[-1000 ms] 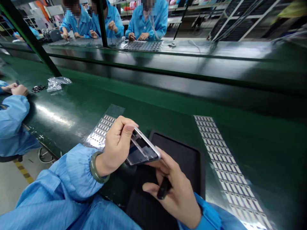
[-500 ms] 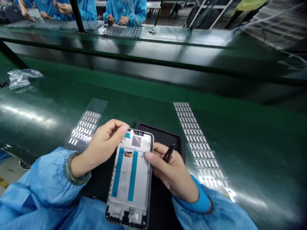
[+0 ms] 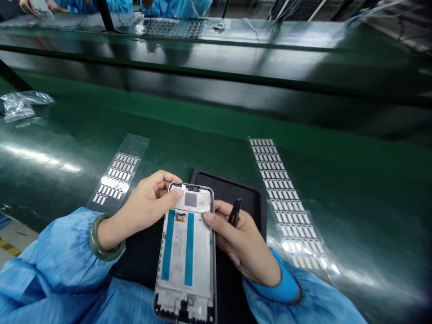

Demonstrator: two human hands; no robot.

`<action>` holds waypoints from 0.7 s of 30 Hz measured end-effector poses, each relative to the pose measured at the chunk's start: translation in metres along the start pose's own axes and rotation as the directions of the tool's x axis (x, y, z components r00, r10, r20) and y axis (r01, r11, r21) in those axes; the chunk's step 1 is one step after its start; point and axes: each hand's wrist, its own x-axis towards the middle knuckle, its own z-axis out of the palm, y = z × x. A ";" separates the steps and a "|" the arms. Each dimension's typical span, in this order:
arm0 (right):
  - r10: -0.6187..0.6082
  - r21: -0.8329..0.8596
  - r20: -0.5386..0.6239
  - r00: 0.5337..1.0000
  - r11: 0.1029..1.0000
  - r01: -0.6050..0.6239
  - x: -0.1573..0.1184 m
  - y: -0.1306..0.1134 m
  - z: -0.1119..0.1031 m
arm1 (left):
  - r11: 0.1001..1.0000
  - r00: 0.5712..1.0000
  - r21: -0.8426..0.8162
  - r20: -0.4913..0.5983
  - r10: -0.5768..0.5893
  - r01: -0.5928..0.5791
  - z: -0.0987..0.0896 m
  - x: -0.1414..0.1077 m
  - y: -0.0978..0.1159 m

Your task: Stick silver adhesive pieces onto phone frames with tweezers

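Observation:
A phone frame (image 3: 180, 252), silver with two long blue adhesive strips, lies tilted between my hands above a black tray (image 3: 236, 184). My left hand (image 3: 148, 198) grips its upper left corner, the thumb pressed on the metal near the top edge. On the right side, my right hand (image 3: 239, 238) holds the frame with its thumb on the face and its fingers behind. Black tweezers (image 3: 235, 211) stick up out of that same hand, tips pointing away from me. A small orange flex cable (image 3: 180, 218) shows between the strips near their top.
Sticker sheets lie on the green bench (image 3: 202, 148): a shorter one (image 3: 118, 173) on the left, a longer one (image 3: 286, 193) on the right. A clear plastic bag (image 3: 23, 105) sits far left. Beyond a raised shelf, co-workers in blue sleeves (image 3: 178, 8) sit across.
My left thumb has moved inward onto the top of the phone frame, covering the small blue-green piece seen there before. The frame has turned slightly more upright, and the view has tipped downward.

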 end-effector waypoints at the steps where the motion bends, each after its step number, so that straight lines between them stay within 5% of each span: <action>1: 0.000 -0.002 -0.001 1.000 1.000 0.000 0.000 0.001 0.001 | 1.000 1.000 -0.001 0.004 -0.012 0.012 0.000 0.000 0.000; 12: 0.102 0.064 0.117 0.988 0.992 -0.110 0.001 -0.004 -0.002 | 0.989 0.993 -0.098 0.047 -0.108 0.112 0.003 -0.001 -0.001; 21: 0.120 0.124 0.131 0.984 0.983 -0.136 0.004 -0.002 -0.007 | 0.944 0.970 -0.262 0.194 -0.149 0.198 0.001 -0.004 0.004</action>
